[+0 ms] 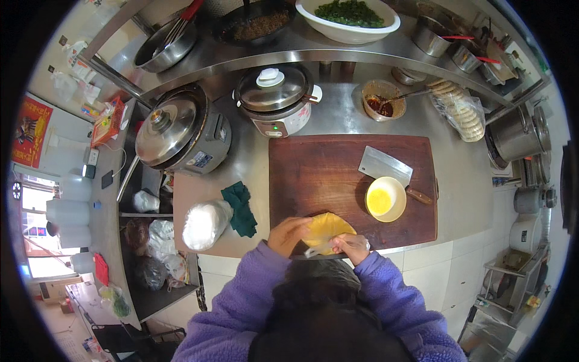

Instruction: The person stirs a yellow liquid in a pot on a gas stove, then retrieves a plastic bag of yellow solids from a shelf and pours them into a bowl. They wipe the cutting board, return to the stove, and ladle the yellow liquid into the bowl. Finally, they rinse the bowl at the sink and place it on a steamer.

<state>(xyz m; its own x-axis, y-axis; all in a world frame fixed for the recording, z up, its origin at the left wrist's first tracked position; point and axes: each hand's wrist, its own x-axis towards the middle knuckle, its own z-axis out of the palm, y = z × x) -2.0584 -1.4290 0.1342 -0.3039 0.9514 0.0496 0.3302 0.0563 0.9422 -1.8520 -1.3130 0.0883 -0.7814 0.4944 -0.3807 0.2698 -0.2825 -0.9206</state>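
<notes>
At the near edge of the wooden cutting board (312, 176), my left hand (289, 235) holds the left side of a yellow rounded item (329, 226). Clear plastic film (320, 249) lies over its near part; whether the item is a bowl or food cannot be told. My right hand (350, 246) pinches the plastic at the item's lower right. A cream bowl (397, 199) with yellow contents stands on the board's right half. Beside it lies a cleaver (385, 166), its wooden handle (419, 195) pointing right.
A dark green cloth (239, 209) and a white plastic-wrapped bundle (207, 225) lie left of the board. Behind stand a rice cooker (276, 99), a larger cooker (181, 135) and a tub of red sauce (383, 102). Bagged flatbreads (459, 111) lie right, under a steel shelf (289, 58).
</notes>
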